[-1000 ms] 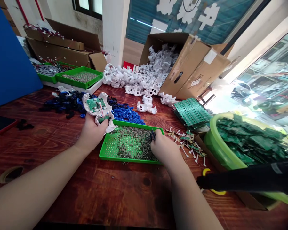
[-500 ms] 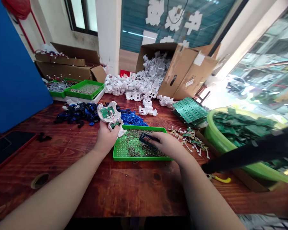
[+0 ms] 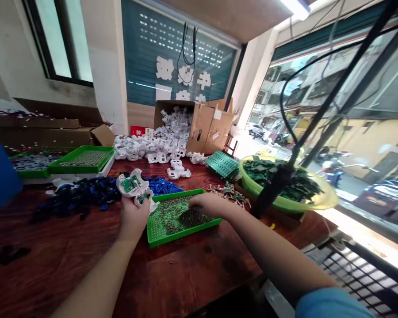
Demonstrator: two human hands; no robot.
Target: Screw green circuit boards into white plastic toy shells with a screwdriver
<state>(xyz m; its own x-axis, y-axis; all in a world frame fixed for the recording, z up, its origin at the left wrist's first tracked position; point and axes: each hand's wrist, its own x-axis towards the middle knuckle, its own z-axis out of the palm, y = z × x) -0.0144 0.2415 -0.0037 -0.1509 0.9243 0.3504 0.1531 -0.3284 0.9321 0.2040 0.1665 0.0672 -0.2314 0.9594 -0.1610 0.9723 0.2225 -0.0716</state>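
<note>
My left hand [image 3: 135, 217] is closed around a white plastic housing [image 3: 130, 183] with a green circuit board inside, held at the left end of a green tray [image 3: 159, 240]. Many small screws [image 3: 172, 212] lie scattered over the perforated tray. Over the tray's right half is my right hand [image 3: 202, 204], its fingers pinched and pointing down on a dark flat piece [image 3: 189, 217] among the screws. That piece is blurred.
Blue rings [image 3: 162, 186] and dark parts [image 3: 82, 194] lie behind and left. White housings [image 3: 172, 141] spill from a cardboard box [image 3: 200, 128]. Rightward are small boards with wires [image 3: 232, 192], a yellow-green basin [image 3: 262, 190] and a black stand [image 3: 275, 185].
The view has swung right and up. My right hand has turned its fingers downward, tipping the dark piece into the screws. My left hand still holds the white housing.
</note>
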